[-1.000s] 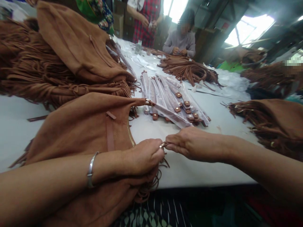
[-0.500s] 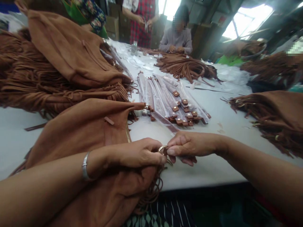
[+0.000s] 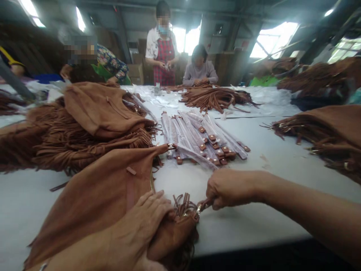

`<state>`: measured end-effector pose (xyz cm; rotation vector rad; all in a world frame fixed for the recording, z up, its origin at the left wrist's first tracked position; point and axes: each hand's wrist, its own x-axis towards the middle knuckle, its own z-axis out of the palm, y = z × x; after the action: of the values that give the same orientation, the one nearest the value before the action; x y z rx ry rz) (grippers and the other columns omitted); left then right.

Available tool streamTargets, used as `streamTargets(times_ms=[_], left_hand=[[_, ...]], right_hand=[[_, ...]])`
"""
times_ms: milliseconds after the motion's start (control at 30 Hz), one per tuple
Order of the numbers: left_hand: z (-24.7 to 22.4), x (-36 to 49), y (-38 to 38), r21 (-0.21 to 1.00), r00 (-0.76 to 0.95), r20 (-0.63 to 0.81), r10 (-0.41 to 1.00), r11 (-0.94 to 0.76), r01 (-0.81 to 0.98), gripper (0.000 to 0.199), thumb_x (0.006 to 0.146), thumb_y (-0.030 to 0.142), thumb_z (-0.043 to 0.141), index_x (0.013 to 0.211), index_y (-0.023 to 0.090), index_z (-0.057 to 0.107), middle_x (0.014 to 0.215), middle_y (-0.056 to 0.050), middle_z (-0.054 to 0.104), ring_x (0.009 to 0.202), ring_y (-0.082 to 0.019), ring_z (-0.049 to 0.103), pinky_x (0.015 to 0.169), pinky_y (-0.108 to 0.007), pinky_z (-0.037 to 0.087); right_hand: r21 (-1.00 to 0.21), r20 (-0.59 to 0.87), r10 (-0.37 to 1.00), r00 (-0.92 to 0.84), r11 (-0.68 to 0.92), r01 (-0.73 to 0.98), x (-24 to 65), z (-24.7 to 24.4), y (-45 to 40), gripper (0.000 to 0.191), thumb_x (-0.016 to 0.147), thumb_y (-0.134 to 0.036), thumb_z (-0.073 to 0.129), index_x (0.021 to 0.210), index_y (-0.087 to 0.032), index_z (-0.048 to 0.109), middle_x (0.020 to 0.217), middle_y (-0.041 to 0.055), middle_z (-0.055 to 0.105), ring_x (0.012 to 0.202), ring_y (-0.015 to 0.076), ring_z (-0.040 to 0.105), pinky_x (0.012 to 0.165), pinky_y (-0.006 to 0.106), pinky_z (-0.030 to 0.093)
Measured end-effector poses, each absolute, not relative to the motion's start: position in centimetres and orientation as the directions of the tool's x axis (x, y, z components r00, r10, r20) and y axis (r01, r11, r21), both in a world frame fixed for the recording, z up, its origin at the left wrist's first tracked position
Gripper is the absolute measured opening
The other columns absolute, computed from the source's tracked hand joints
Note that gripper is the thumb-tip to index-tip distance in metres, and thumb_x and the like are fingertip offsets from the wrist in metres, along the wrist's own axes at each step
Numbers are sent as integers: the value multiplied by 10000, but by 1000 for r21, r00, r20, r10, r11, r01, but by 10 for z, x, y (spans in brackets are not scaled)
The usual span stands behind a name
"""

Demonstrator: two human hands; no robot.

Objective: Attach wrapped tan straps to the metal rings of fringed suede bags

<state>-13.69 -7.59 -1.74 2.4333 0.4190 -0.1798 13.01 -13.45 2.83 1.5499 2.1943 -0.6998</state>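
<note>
Where the bag lies: flat on the white table, nearest the wearer, its near corner and loose fringe toward the right hand.
Left hand: grip wide, palm down on the bag, fingers stretched out flat.
Right hand: grip narrow, fist curled round a brown strap that meets a metal clasp at the near corner.
Sleeved length: clear plastic runs from a second clasp at the far corner to the right hand.
Leather tab: on the bag's face, too blurred to show lettering.
Wrapped straps: piled just beyond; markings on their studded ends too small to read.
Wall sheet: reddish patch, illegible.
</note>
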Motion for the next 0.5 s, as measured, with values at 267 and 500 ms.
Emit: streamTargets(times_ms=[267, 500], left_hand=[[-56, -127, -41, 269, 993, 66, 93, -961, 72, 686, 674, 757, 393, 946, 157, 584, 952, -115, 597, 893, -257, 523, 955, -452, 307], [-37, -114, -35, -212, 899, 418, -130, -976, -43, 379, 739, 483, 421, 509, 182, 447, 470, -18, 428, 444, -125, 343, 482, -319, 292]], right_hand=[[-19, 442, 821, -362, 412, 911, 150, -32, -196, 433, 775, -203, 580, 1200, -146, 522, 1240, 133, 505, 1225, 286, 362, 1001, 478, 303], [33, 746, 659, -99, 112, 993, 180, -72, -205, 526, 864, -397, 472, 1293, -100, 406, 1283, 158, 437, 1176, 332, 407, 961, 455, 340]])
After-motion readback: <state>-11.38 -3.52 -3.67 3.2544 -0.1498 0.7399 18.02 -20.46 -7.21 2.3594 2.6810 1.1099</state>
